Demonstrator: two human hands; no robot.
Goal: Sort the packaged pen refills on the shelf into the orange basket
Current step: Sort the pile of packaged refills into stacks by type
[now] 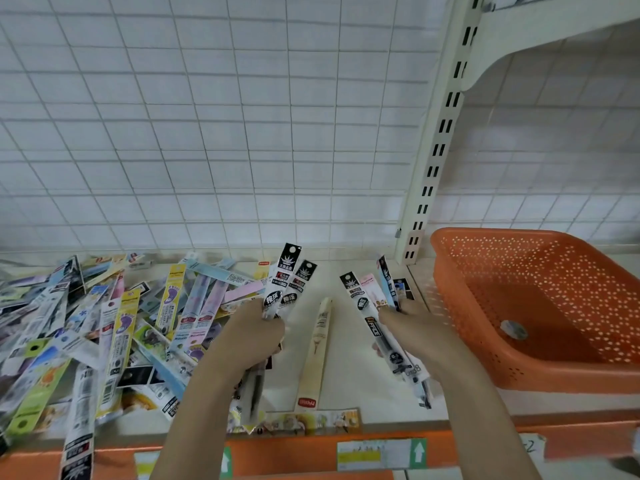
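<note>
**Carrying two handfuls toward the orange basket**

Holding packaged pen refills in both hands, I am in the middle of the transfer step: packets picked up, not yet dropped. My right hand (412,327) has its fingers closed round a fanned bunch of refills (375,306), a black-topped one, a pink one and a pale blue one among them, their tops pointing up and away from me. That bunch sits just left of the orange basket (485,362), close to its near wall but not yet over the rim. My left hand (256,334) grips a pair of black-and-white refill packets (287,285), further left of the basket, roughly between it and the main heap.

The basket stands on the shelf at the right end, and I can see only one small round thing (514,330) on its floor; what it is I cannot tell. So by my reckoning the job is barely begun.

One cream-coloured packet (320,344) lies alone on the shelf (349,386) between my hands. Well left of the basket lies the big loose pile of refills (104,327), many colours, overlapping every which way.

Next, I judge, the right hand must lift over the rim and let go inside, then the left hand follows. Slippery sleeves could slide out of a fanned grip.
</note>
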